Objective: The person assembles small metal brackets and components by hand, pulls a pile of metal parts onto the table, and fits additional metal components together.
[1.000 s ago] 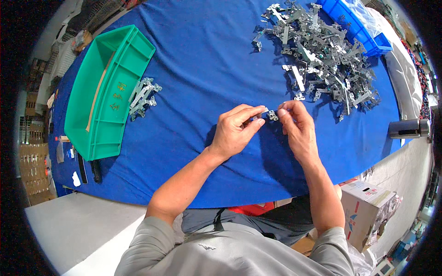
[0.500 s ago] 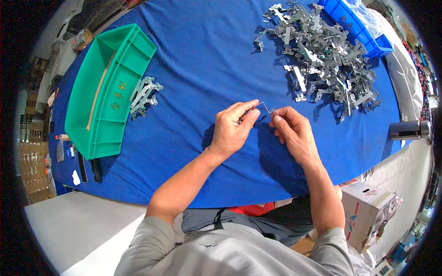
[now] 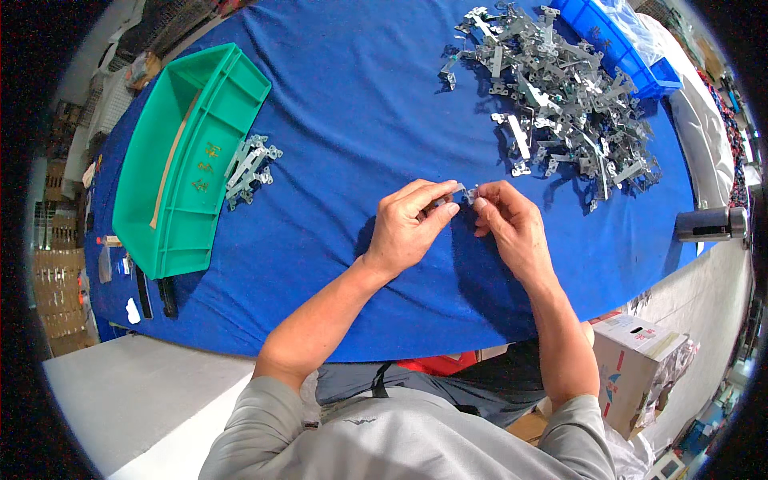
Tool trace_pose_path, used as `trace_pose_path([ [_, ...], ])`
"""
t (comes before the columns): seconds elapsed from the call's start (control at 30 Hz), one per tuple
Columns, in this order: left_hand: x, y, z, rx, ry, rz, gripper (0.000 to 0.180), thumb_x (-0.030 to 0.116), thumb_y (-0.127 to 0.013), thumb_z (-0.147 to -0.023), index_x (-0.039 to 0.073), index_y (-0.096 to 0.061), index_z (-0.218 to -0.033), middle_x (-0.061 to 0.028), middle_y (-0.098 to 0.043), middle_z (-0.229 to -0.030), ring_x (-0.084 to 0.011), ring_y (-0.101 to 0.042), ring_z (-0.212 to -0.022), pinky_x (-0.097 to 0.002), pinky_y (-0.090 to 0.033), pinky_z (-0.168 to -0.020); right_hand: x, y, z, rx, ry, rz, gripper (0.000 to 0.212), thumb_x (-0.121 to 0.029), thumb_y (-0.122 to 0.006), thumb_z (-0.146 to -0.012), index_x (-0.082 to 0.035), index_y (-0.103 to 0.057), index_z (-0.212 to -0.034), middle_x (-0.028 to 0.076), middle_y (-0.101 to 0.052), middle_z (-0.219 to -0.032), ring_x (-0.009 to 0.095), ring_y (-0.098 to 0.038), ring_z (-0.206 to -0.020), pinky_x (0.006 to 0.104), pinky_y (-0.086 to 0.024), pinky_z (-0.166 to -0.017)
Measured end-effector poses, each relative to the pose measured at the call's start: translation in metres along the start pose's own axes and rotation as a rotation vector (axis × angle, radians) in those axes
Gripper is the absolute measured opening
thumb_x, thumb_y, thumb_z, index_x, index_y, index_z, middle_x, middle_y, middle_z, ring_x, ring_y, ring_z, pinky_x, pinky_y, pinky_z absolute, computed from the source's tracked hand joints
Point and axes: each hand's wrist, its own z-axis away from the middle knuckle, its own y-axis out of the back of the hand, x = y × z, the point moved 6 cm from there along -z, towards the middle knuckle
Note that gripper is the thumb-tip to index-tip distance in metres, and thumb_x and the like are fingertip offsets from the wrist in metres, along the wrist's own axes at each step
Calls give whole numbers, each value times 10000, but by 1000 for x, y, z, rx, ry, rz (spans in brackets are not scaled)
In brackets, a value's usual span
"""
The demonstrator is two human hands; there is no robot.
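Between my two hands, above the blue cloth, is a small metal bracket. My left hand pinches one end of it between thumb and fingers. The other end is in the fingertips of my right hand. Fingers cover much of the bracket, so its full shape is hidden. Beyond my right hand lies a large loose heap of similar silvery metal brackets. To the left, a smaller pile of brackets rests against a green plastic bin.
A blue cloth covers the table. At the back right stands a blue crate with clear plastic in it. A dark metallic cylinder lies at the right edge. Below that edge is a cardboard box.
The bracket has turned between my fingers and now shows a flatter side. My left fingertips have shifted slightly right, closer to my right hand. The piles look the same.
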Motion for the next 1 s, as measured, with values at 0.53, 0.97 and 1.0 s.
trace_pose_path([
  [0.53,-12,2,0,53,169,157,283,150,-635,-950,-17,-651,-1178,-56,-657,-769,-66,-600,-619,-210,-500,-520,0,-8,5,-119,-113,-30,180,-171,-536,-989,-15,-611,-1036,38,-652,-822,73,-562,-683,226,-450,-570],
  [0.97,-12,0,0,42,158,145,263,136,-642,-943,0,-664,-1168,-52,-656,-844,-72,-605,-630,-215,-504,-526,-3,-4,4,-91,-36,83,164,-145,-556,-971,0,-623,-1010,44,-643,-760,93,-569,-660,258,-459,-581],
  [1.0,-12,1,0,43,158,144,263,136,-642,-943,0,-664,-1168,-52,-656,-844,-72,-605,-630,-215,-504,-526,-3,-3,5,-81,-55,84,158,-146,-565,-967,-1,-621,-1000,38,-630,-737,94,-561,-649,260,-454,-574],
])
